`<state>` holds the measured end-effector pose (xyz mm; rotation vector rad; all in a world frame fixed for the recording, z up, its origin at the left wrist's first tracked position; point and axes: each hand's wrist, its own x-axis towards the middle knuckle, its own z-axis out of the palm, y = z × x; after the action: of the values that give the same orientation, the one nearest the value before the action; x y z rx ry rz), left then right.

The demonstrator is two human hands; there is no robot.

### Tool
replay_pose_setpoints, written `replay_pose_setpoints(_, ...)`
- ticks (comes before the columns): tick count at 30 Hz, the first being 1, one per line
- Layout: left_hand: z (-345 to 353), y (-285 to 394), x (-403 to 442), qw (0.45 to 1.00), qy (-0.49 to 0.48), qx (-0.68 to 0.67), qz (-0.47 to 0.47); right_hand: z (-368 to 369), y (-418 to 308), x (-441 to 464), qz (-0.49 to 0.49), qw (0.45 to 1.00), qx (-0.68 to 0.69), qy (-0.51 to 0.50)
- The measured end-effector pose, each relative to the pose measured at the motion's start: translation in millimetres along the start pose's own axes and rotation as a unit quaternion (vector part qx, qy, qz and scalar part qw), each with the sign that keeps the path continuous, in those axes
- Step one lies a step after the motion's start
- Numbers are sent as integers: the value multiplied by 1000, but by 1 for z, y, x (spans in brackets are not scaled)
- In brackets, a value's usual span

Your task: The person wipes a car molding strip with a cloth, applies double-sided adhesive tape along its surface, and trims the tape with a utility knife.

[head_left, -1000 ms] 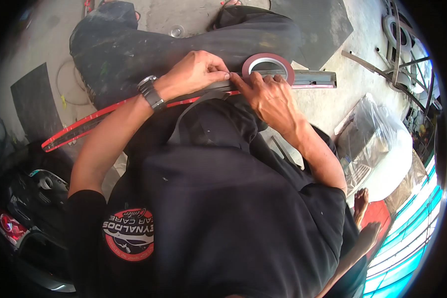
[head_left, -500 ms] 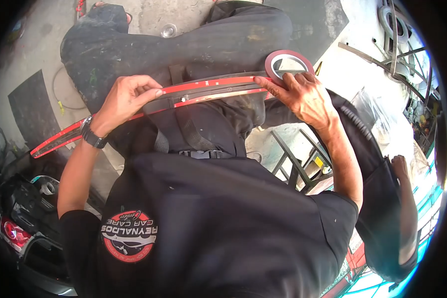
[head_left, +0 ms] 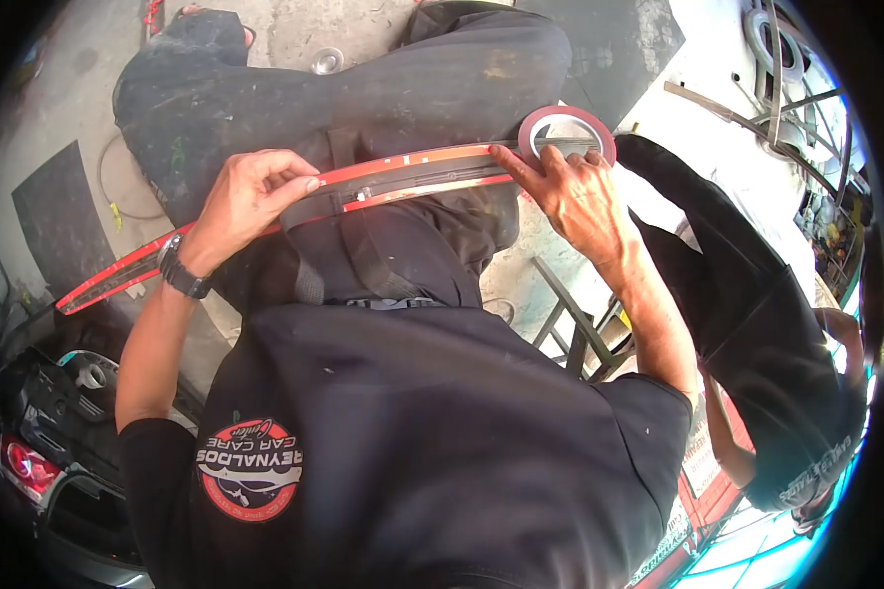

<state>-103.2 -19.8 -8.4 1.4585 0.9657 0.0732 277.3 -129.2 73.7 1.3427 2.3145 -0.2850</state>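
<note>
A long dark trim strip [head_left: 417,178] lies across my lap, with red-backed tape [head_left: 403,161] along its upper edge and another red line along its lower edge. My left hand [head_left: 250,201] pinches the trim's upper edge between thumb and fingers. A roll of tape [head_left: 535,126] with a dark red rim and white core stands at the strip's right end. My right hand [head_left: 581,201] has its curled fingers over the roll's lower part. Its index finger reaches left and presses on the red tape. What the curled fingertips touch underneath is hidden.
A co-worker in dark clothes [head_left: 766,324] is close on my right. Metal strips [head_left: 717,106] lie on the floor at upper right, and a dark metal frame [head_left: 570,304] stands beside my lap. Car parts with a red tail light [head_left: 29,463] sit at lower left.
My right hand has slid slightly left along the strip, its index finger straighter, and the tape roll has shifted a little left. The co-worker has changed position. My left hand keeps its pinch.
</note>
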Motion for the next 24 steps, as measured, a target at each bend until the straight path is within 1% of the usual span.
replay_pose_setpoints(4,-2,2,0,1000,-8,25,-11,-1,0,1,-2,1000,-30,-8)
replay_pose_setpoints(9,0,3,2,999,-11,12,-27,-2,0,2,-6,1000,-10,-13)
replay_pose_setpoints(12,3,2,5,1000,-5,14,-17,-2,-1,3,-1,1000,-5,-11)
replay_pose_setpoints(15,4,2,12,998,-26,33,-52,0,0,1,2,1000,-11,-9)
replay_pose_setpoints(21,20,19,36,999,-36,15,11,-2,-2,2,17,999,-27,-22)
replay_pose_setpoints(24,28,27,49,997,-65,18,31,3,-1,2,16,1000,-14,-9)
